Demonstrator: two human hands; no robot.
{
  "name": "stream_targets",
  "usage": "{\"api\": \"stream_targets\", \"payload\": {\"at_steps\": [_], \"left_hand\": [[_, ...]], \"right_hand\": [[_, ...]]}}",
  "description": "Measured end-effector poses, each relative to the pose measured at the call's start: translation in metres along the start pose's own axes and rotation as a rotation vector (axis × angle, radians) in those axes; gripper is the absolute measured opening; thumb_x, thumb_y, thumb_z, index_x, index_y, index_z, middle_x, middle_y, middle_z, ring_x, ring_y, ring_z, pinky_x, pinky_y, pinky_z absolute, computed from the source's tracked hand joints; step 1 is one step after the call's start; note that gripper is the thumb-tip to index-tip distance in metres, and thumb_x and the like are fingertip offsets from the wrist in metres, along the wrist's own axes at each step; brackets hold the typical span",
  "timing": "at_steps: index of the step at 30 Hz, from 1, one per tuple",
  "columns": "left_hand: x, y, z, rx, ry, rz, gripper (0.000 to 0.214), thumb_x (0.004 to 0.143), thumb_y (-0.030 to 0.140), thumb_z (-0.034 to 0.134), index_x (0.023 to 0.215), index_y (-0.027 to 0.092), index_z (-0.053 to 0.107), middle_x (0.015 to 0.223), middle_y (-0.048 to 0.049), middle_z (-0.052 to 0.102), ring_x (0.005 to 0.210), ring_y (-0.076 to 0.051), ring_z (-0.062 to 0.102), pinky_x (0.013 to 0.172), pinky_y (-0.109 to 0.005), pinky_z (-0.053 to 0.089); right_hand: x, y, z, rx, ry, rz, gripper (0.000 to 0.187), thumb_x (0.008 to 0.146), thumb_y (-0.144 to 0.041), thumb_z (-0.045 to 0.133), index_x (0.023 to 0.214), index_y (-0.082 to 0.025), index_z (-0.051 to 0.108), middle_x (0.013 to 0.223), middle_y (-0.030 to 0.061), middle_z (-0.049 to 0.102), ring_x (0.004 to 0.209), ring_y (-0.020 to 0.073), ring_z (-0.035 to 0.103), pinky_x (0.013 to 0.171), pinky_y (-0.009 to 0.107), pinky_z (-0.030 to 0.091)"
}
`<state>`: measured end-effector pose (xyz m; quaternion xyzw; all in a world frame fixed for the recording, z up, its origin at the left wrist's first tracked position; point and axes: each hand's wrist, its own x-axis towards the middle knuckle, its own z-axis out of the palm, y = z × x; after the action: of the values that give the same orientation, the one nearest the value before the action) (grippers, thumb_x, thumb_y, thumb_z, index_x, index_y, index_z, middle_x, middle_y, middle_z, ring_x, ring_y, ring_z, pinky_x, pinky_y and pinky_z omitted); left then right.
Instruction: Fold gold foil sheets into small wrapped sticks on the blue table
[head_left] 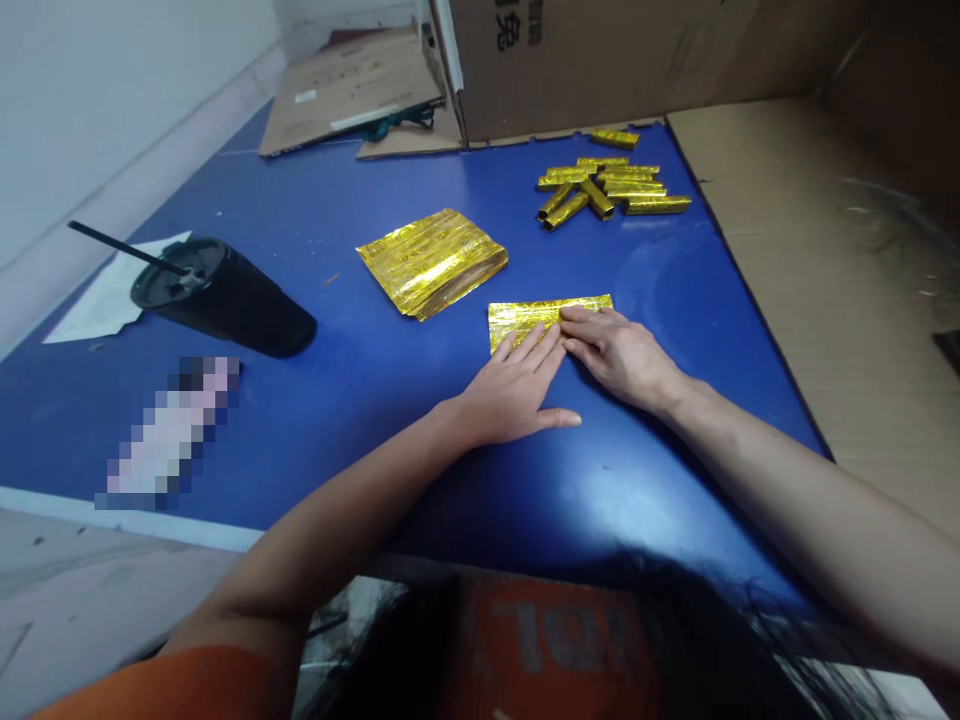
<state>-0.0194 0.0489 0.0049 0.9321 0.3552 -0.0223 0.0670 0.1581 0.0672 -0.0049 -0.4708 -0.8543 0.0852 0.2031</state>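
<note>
Blue table, left hand with fingers spread at the edge of folded gold foil, right hand with fingers pressed together on it: light, slippery stuff, best taken by its edge.

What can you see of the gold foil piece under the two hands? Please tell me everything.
The gold foil piece is shiny, crinkled and flat, a long rectangle, perhaps folded. It lies on the blue tabletop. Fingers of the left hand and right hand rest on it, hiding its lower edge.

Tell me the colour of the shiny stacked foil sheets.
The stacked foil sheets are metallic gold, shown best in the head view.
</note>
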Motion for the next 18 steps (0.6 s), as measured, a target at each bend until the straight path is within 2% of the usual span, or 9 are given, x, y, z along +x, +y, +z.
{"api": "stream_targets", "payload": {"at_steps": [5,8,10,12,14,16,18], "left_hand": [[-0.012,-0.006,-0.017,0.015,-0.092,-0.051,0.084,0.078,0.062,0.036,0.133,0.001,0.020,0.141,-0.0218,0.016,0.131,-0.028,0.011,0.105,-0.038,0.014],[-0.019,-0.009,-0.030,0.032,-0.096,-0.146,0.070,0.079,0.058,0.040,0.123,0.003,0.039,0.134,-0.0208,0.034,0.126,-0.030,0.028,0.102,-0.040,0.020],[-0.018,-0.007,-0.034,0.047,-0.041,-0.232,0.061,0.083,0.055,0.037,0.115,0.004,0.048,0.126,-0.0192,0.044,0.121,-0.029,0.036,0.101,-0.041,0.022],[-0.014,-0.001,-0.031,0.059,0.059,-0.239,0.064,0.084,0.056,0.033,0.120,0.004,0.043,0.130,-0.0190,0.041,0.124,-0.029,0.032,0.102,-0.040,0.021],[-0.007,0.007,-0.021,0.058,0.137,-0.095,0.079,0.080,0.063,0.032,0.130,0.001,0.028,0.140,-0.0197,0.024,0.131,-0.029,0.015,0.105,-0.039,0.016],[-0.001,0.012,-0.008,0.039,0.129,0.019,0.093,0.075,0.071,0.027,0.133,-0.002,0.018,0.142,-0.0215,0.014,0.132,-0.030,0.007,0.106,-0.040,0.011],[0.002,0.011,0.002,0.026,0.109,-0.030,0.096,0.075,0.072,0.022,0.133,-0.003,0.016,0.141,-0.0239,0.015,0.132,-0.031,0.007,0.105,-0.042,0.010]], "right_hand": [[0.000,0.007,0.002,-0.009,-0.026,-0.013,0.030,0.084,-0.021,0.044,0.110,-0.019,0.059,0.122,0.0055,0.055,0.115,0.0187,0.046,0.099,0.040,0.033],[0.000,0.006,0.002,-0.015,-0.014,-0.023,0.031,0.084,-0.021,0.044,0.110,-0.016,0.059,0.121,0.0077,0.055,0.114,0.0191,0.047,0.099,0.039,0.034],[0.001,0.005,0.002,-0.027,-0.020,-0.025,0.031,0.084,-0.021,0.044,0.110,-0.016,0.059,0.121,0.0077,0.056,0.115,0.0195,0.047,0.098,0.040,0.034],[0.001,0.003,0.000,-0.034,-0.042,-0.026,0.031,0.084,-0.020,0.042,0.110,-0.017,0.059,0.122,0.0069,0.055,0.116,0.0195,0.046,0.099,0.041,0.033],[0.001,0.002,-0.001,-0.033,-0.059,-0.025,0.033,0.085,-0.018,0.039,0.111,-0.018,0.058,0.124,0.0067,0.053,0.117,0.0194,0.044,0.099,0.042,0.032],[0.001,0.001,-0.001,-0.035,-0.072,-0.019,0.035,0.085,-0.018,0.037,0.115,-0.018,0.055,0.127,0.0071,0.051,0.120,0.0196,0.041,0.100,0.043,0.030],[-0.001,0.000,0.000,-0.049,-0.082,-0.004,0.037,0.086,-0.020,0.036,0.120,-0.015,0.051,0.130,0.0094,0.047,0.122,0.0203,0.037,0.101,0.044,0.029]]}}
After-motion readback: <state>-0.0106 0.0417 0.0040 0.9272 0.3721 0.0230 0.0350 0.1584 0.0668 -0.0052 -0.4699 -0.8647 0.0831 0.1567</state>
